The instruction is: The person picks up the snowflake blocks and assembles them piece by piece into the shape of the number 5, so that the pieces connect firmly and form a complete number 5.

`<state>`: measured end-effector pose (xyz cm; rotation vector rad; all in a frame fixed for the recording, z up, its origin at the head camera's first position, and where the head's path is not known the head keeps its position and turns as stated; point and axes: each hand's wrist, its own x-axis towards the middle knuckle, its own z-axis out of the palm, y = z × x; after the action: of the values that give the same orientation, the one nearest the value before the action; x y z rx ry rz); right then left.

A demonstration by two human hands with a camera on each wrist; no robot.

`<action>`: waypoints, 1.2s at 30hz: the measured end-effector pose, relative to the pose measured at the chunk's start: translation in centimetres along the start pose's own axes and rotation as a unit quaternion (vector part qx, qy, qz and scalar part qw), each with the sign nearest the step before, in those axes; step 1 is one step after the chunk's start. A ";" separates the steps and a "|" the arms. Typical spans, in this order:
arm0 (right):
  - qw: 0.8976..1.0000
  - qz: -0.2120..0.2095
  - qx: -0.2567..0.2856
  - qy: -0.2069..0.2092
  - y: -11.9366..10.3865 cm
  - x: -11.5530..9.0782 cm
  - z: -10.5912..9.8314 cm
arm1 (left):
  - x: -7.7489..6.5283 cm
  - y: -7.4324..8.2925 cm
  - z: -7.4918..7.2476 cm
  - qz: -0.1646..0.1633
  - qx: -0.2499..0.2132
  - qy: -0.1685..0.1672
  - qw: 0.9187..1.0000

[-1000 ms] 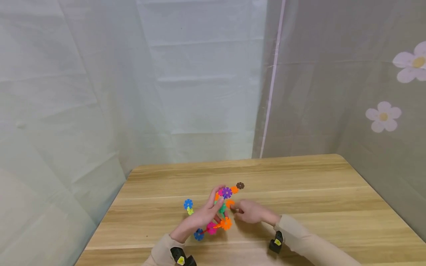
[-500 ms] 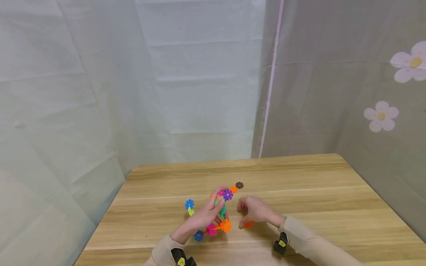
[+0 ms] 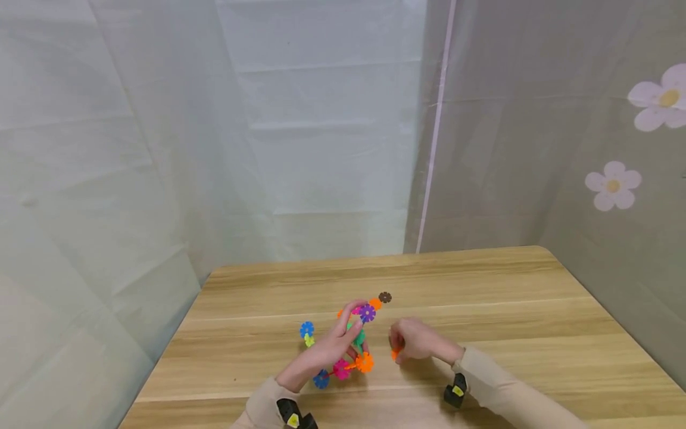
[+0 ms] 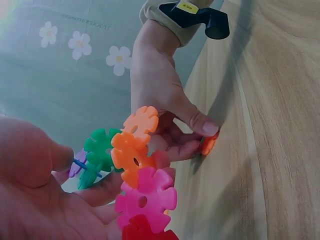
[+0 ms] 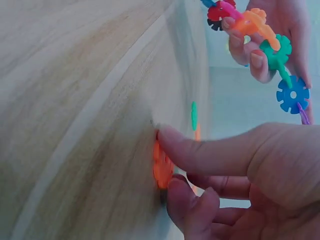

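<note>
My left hand (image 3: 334,345) holds a chain of slotted, flower-shaped plastic discs above the table. In the left wrist view, the chain shows a pink disc (image 4: 147,200), a red disc (image 4: 145,231), orange discs (image 4: 131,156) and a green disc (image 4: 101,149). A blue disc (image 5: 293,95) hangs from it in the right wrist view. To the right, my right hand (image 3: 420,341) pinches a loose orange disc (image 5: 162,165) between thumb and fingers, low at the tabletop. Part of that disc is hidden by the fingers. The left hand covers part of the chain.
A wooden table (image 3: 509,310) lies under both hands. Beyond the left hand are a brown disc (image 3: 384,297) and an orange disc (image 3: 375,304). A green piece (image 5: 194,116) stands behind the right thumb. Pale curtains (image 3: 332,149) rise behind the table.
My right hand has drawn away from the chain toward the right. The orange disc, seen beside its thumb half a second ago, is now between its fingers. The left hand has hardly moved.
</note>
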<state>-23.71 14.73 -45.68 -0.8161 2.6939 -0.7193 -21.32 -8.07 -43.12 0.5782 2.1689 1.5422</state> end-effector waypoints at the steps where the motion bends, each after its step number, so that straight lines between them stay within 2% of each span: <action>1: 1.000 0.000 0.007 -0.001 0.0 0.0 0.0 | 0.0 0.0 0.0 -0.001 -0.001 0.001 1.000; 9: 0.996 -0.020 0.080 -0.016 0.8 -0.1 -0.2 | -0.1 -0.1 -0.1 -0.005 -0.004 0.001 1.000; 12: 0.993 -0.032 0.113 -0.005 1.1 0.1 -0.3 | -0.1 -0.2 -0.1 -0.002 -0.005 -0.001 1.000; 16: 0.988 -0.049 0.140 0.044 1.2 0.5 -0.3 | -0.2 -0.1 -0.1 -0.017 0.006 0.000 1.000; 19: 0.984 -0.068 0.142 0.083 1.1 0.6 -0.4 | -0.2 -0.1 -0.2 -0.036 0.006 0.002 0.999; 22: 0.980 -0.082 0.144 0.113 0.8 0.6 -0.5 | -0.2 -0.1 -0.2 -0.041 -0.001 0.001 0.999; 29: 0.967 -0.070 0.171 0.177 0.1 0.3 -0.6 | -0.3 -0.3 -0.2 -0.040 -0.001 -0.003 0.999; 36: 0.950 -0.094 0.187 0.232 -0.1 0.4 -0.7 | -0.1 -0.4 -0.1 -0.052 0.010 0.003 0.999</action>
<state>-24.25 14.66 -45.06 -0.8974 2.7352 -1.5876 -21.29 -8.31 -43.47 0.4609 2.1837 1.4719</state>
